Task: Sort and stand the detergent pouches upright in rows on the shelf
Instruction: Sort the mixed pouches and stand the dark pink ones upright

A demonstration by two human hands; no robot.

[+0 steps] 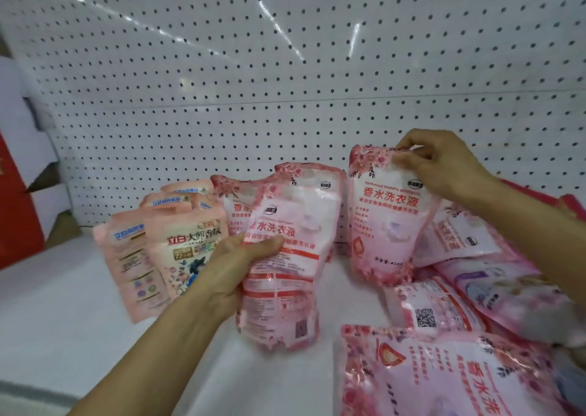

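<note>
Peach pouches (187, 250): four. Pink floral pouches (387, 212): about eight. Hands: two, left hand (228, 273), right hand (444, 165).

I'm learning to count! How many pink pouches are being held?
2. The left hand grips a tilted pouch at the centre; the right hand pinches the top of an upright pouch beside it. Other pouches lie unheld, some maybe hidden.
</note>
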